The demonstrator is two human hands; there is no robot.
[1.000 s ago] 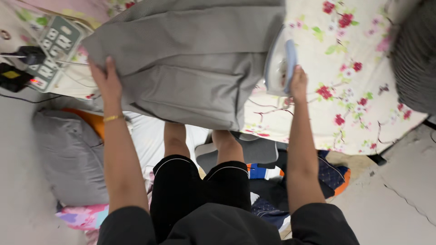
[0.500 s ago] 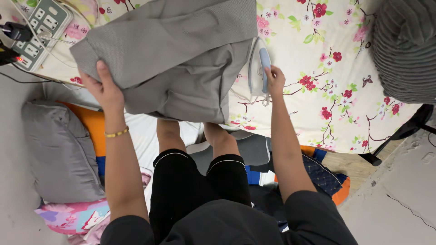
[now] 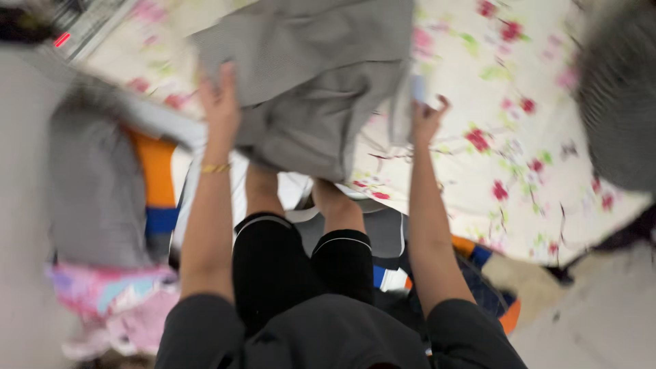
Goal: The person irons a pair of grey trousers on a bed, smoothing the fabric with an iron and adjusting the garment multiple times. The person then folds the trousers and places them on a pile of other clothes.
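The frame is motion-blurred. A grey garment (image 3: 307, 82) lies bunched on a table covered with a floral cloth (image 3: 506, 137), and part of it hangs over the near edge. My left hand (image 3: 219, 102) grips the garment's left edge, fingers on top of the fabric. My right hand (image 3: 427, 117) is at the garment's right side, against the pale blue and white iron (image 3: 417, 87), which the cloth mostly hides. The blur hides whether that hand is closed on the iron's handle.
A power strip (image 3: 82, 27) with a red light sits at the table's far left corner. A dark ribbed bundle (image 3: 618, 102) lies at the right. A grey cushion (image 3: 92, 198) and loose coloured clothes (image 3: 116, 307) lie on the floor beside my legs.
The view has swung and blurred. My left hand has lifted the garment's left side up and rightward, bunching it more. My right hand stays by the iron.
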